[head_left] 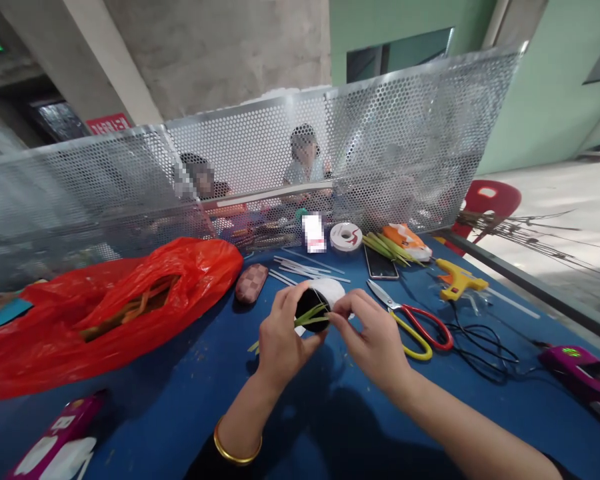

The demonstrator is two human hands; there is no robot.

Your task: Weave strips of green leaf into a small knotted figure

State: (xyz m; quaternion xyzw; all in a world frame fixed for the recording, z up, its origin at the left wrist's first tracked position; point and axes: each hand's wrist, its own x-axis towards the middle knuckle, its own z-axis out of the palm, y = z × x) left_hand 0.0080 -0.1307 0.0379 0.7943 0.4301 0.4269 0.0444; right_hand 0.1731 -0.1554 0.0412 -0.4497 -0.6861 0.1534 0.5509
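Observation:
My left hand (280, 340) curls around a small round object (306, 305) with a black, hollow-looking face and a white outer part (330, 291). Narrow green leaf strips (311, 315) lie across the black face, and their ends poke out below my left hand. At the right side of that face, my right hand (373, 333) is closed in a pinch on the tips of the strips. Scissors (415, 323) with one red and one yellow handle lie just right of my right hand.
A red plastic bag (200, 263) fills the left side. Around the back are a checked pouch (251, 283), white sticks (305, 267), a tape roll (347, 237) and a phone (381, 270). A yellow glue gun (460, 283) and its cable lie right. People sit behind the perforated screen (250, 143).

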